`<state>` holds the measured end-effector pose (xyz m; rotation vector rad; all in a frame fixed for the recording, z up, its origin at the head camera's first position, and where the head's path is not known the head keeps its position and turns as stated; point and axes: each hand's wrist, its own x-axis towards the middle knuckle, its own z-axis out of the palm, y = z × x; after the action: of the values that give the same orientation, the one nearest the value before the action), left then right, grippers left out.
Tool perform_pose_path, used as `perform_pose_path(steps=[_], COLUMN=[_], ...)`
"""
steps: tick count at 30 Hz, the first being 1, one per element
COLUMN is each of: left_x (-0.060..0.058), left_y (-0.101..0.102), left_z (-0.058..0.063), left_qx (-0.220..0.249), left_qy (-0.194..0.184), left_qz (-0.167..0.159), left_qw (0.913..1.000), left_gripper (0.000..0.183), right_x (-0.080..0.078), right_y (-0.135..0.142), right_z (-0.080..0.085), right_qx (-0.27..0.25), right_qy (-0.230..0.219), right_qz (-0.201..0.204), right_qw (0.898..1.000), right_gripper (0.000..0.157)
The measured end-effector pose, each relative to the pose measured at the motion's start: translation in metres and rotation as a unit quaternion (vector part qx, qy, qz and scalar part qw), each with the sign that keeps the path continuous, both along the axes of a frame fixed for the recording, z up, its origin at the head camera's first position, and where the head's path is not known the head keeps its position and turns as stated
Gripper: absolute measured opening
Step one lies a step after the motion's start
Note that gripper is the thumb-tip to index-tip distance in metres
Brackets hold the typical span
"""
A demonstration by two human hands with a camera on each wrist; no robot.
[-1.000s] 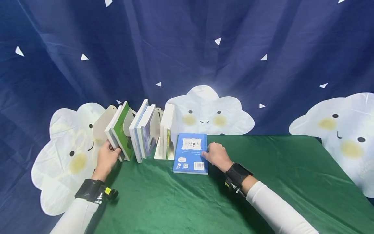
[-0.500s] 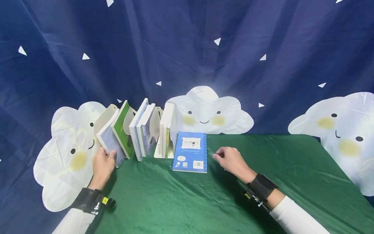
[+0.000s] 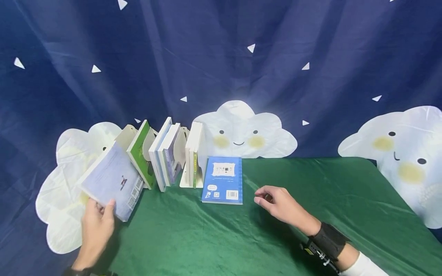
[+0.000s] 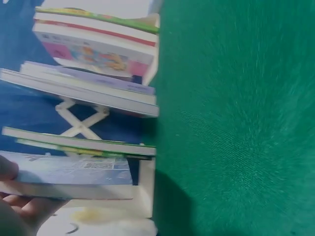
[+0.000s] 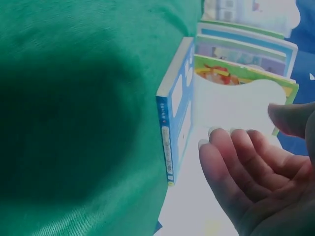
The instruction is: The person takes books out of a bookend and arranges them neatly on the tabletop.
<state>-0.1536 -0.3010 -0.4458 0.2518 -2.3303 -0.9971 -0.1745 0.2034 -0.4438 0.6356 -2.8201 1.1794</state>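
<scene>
My left hand [image 3: 97, 232] grips a pale lavender-blue book [image 3: 115, 178] by its near edge, thumb on the cover. The book leans outward at the left end of the row, its back cover with printed codes turned up. Beside it stands a green book [image 3: 142, 155]. In the left wrist view, the thumb and fingers [image 4: 37, 209] lie on either side of the lavender-blue book. My right hand [image 3: 281, 205] hovers over the green cloth, fingers loosely bent and holding nothing. To its left, a blue book [image 3: 222, 178] lies flat with its barcode side up.
White dividers [image 3: 181, 147] of an expanding book rack, joined by a crossed lattice [image 4: 81, 127], separate the upright books. White and purple books [image 3: 165, 153] fill the middle, and several thinner ones [image 3: 193, 155] stand farther right. A blue cloud-print curtain [image 3: 221, 57] hangs behind.
My left hand has drawn the lavender-blue book out from beside the green book, toward the lower left, tilting it. My right hand has left the blue book and moved right and nearer.
</scene>
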Motion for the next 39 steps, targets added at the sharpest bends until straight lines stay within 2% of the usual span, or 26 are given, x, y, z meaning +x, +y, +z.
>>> perform_pose_path(steps=[5, 7, 9, 11, 13, 15, 19, 20, 22, 26, 28, 30, 33, 34, 37, 39], left_x=[0.034, 0.046, 0.058, 0.066, 0.072, 0.077, 0.08, 0.08, 0.078, 0.071, 0.065, 0.06, 0.052, 0.05, 0.045, 0.043], left_y=[0.0, 0.001, 0.004, 0.008, 0.014, 0.024, 0.05, 0.058, 0.071, 0.092, 0.103, 0.114, 0.128, 0.131, 0.139, 0.144], left_z=[0.016, 0.022, 0.027, 0.032, 0.035, 0.036, 0.033, 0.031, 0.027, 0.021, 0.018, 0.017, 0.012, 0.011, 0.006, 0.005], left_qx=[0.002, 0.003, 0.007, 0.024, 0.042, 0.05, 0.077, 0.093, 0.133, 0.208, 0.239, 0.265, 0.284, 0.288, 0.302, 0.308], left_qy=[-0.023, -0.038, -0.044, -0.046, -0.052, -0.071, -0.119, -0.133, -0.153, -0.18, -0.19, -0.199, -0.187, -0.182, -0.165, -0.164], left_qz=[0.027, 0.007, -0.029, -0.099, -0.163, -0.206, -0.271, -0.295, -0.355, -0.467, -0.509, -0.535, -0.574, -0.582, -0.613, -0.625], left_qw=[0.9994, 0.9993, 0.9986, 0.9937, 0.9844, 0.9747, 0.952, 0.9417, 0.9125, 0.8406, 0.8049, 0.7772, 0.745, 0.7385, 0.7113, 0.6988], left_gripper=[0.022, 0.024, 0.026, 0.031, 0.035, 0.039, 0.038, 0.039, 0.04, 0.043, 0.044, 0.046, 0.046, 0.046, 0.047, 0.048], right_x=[0.006, 0.01, 0.014, 0.019, 0.023, 0.029, 0.041, 0.045, 0.05, 0.057, 0.058, 0.059, 0.058, 0.058, 0.058, 0.057], right_y=[-0.003, -0.005, -0.008, -0.011, -0.015, -0.02, -0.031, -0.034, -0.04, -0.047, -0.048, -0.047, -0.045, -0.044, -0.041, -0.039], right_z=[-0.003, -0.004, -0.004, -0.004, -0.003, -0.001, 0.002, 0.003, 0.006, 0.012, 0.013, 0.013, 0.009, 0.008, 0.007, 0.006], right_qx=[-0.011, -0.017, -0.026, -0.035, -0.046, -0.061, -0.113, -0.127, -0.151, -0.192, -0.209, -0.22, -0.241, -0.251, -0.285, -0.298], right_qy=[0.009, 0.006, -0.004, -0.018, -0.031, -0.047, -0.094, -0.112, -0.133, -0.165, -0.161, -0.153, -0.134, -0.136, -0.153, -0.171], right_qz=[0.028, 0.036, 0.045, 0.055, 0.064, 0.078, 0.132, 0.149, 0.18, 0.228, 0.233, 0.227, 0.217, 0.217, 0.222, 0.223], right_qw=[1.0, 0.999, 0.999, 0.998, 0.996, 0.994, 0.98, 0.974, 0.963, 0.94, 0.936, 0.936, 0.936, 0.934, 0.92, 0.912], right_gripper=[0.026, 0.03, 0.035, 0.041, 0.047, 0.052, 0.064, 0.067, 0.072, 0.071, 0.067, 0.063, 0.057, 0.054, 0.047, 0.043])
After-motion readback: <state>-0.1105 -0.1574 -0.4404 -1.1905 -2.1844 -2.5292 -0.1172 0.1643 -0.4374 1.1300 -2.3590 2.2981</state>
